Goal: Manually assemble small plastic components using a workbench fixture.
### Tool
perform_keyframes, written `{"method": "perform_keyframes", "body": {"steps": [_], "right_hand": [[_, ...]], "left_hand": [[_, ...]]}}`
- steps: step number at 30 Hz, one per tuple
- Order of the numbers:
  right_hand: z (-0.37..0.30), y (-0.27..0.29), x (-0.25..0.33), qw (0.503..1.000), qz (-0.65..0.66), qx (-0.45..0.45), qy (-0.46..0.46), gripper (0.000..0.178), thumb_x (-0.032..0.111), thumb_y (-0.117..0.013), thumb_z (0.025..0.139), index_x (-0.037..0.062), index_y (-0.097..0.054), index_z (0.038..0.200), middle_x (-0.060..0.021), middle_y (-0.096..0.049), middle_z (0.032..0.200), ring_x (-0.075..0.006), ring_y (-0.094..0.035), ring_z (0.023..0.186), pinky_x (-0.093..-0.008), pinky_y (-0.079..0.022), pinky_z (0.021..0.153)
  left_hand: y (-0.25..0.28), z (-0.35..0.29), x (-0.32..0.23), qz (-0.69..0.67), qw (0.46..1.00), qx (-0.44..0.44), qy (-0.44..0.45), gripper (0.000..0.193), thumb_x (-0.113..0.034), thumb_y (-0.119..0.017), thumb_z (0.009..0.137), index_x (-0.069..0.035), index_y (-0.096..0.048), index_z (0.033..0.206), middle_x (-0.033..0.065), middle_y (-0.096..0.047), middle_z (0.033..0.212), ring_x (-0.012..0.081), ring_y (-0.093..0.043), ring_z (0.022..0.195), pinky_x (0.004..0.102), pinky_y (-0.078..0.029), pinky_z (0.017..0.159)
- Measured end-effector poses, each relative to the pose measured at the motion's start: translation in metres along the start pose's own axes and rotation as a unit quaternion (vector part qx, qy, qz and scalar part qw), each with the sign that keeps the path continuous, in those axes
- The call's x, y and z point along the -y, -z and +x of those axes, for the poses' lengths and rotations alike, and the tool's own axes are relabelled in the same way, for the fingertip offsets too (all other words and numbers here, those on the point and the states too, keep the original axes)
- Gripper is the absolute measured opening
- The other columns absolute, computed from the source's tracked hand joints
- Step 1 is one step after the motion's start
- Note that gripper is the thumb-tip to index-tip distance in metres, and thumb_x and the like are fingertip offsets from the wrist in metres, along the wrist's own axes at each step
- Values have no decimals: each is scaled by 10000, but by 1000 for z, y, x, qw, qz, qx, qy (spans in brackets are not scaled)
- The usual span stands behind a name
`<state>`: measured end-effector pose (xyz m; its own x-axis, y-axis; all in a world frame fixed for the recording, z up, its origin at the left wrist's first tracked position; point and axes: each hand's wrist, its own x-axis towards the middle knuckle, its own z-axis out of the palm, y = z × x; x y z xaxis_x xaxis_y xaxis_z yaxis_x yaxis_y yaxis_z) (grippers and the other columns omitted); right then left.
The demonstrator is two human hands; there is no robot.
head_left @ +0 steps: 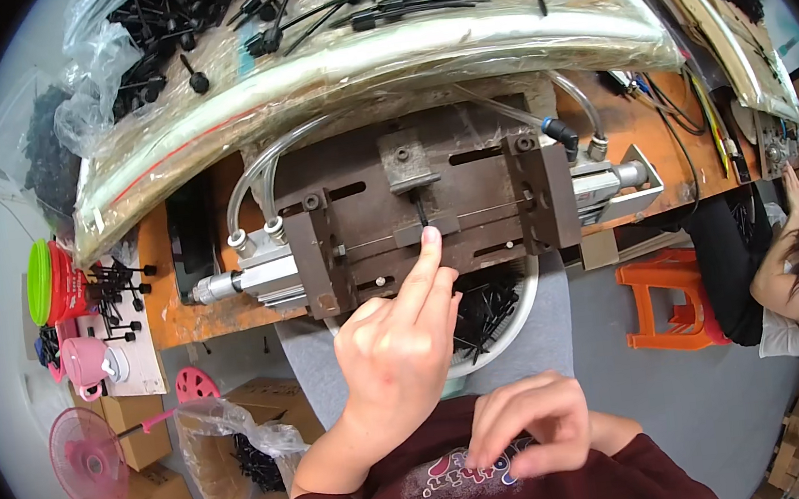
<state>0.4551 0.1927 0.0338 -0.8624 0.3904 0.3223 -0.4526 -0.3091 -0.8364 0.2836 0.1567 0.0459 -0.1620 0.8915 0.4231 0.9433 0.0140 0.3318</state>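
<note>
My left hand (395,347) reaches up to a dark metal clamping fixture (453,200). Its index finger is stretched out, with the tip on the lower end of a thin black rod-like part (421,208). That part's upper end meets a small grey metal block (404,158) in the fixture's middle. The other fingers of this hand bend loosely, and its thumb is hidden. In front of my chest hovers my right hand (530,426), fingers curved and thumb apart, with nothing visible in it. Under the fixture, a white round tub (524,319) on my lap holds black parts (486,313).
Air cylinders (271,280) with clear hoses (250,173) flank the fixture on the orange workbench (202,314). Behind it, a plastic-lined tray (351,65) carries many black parts. At left are a pink fan (88,460) and lined box (224,482); at right, an orange stool (663,300) and another person (793,286).
</note>
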Motion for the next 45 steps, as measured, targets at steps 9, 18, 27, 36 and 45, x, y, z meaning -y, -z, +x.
{"method": "perform_keyframes", "body": {"steps": [9,18,27,36,45], "right_hand": [[82,-75,36,875,352,18,331,289,187,-667,875,-91,-632,949,-164,-653,852,-224,-638,684,-285,-511,515],[73,-94,45,913,327,-75,233,194,123,-753,801,-32,-648,853,-108,-606,803,-152,-518,553,-263,-423,451],[76,-41,51,960,175,64,209,136,101,-706,833,-15,-634,837,-99,-600,739,-163,-525,548,-287,-448,494],[164,56,99,746,-607,-192,193,185,86,-700,761,39,-689,940,-87,-695,842,-161,-649,716,-287,-524,644],[277,92,106,460,-874,24,-155,464,53,-676,617,23,-627,1077,-167,-670,991,-319,-643,954,-374,-526,819]], "left_hand": [[-4,1,2,-11,1000,-20,4,216,-75,-793,638,-47,-698,830,56,-679,1140,173,-649,590,256,-513,557],[5,-23,1,-101,993,34,-52,253,-93,-811,628,-47,-698,850,98,-669,1152,180,-654,586,256,-485,510],[-14,-78,14,-179,970,160,-49,218,-122,-747,721,-67,-690,924,73,-629,1235,194,-625,562,289,-510,541],[-32,-93,16,-114,963,238,-57,672,-267,-754,732,-128,-505,1341,98,-533,1351,186,-654,627,302,-545,586],[-21,-100,14,-155,971,158,-87,525,-168,-720,780,-102,-572,1279,78,-643,1180,177,-662,638,282,-535,570]]}}
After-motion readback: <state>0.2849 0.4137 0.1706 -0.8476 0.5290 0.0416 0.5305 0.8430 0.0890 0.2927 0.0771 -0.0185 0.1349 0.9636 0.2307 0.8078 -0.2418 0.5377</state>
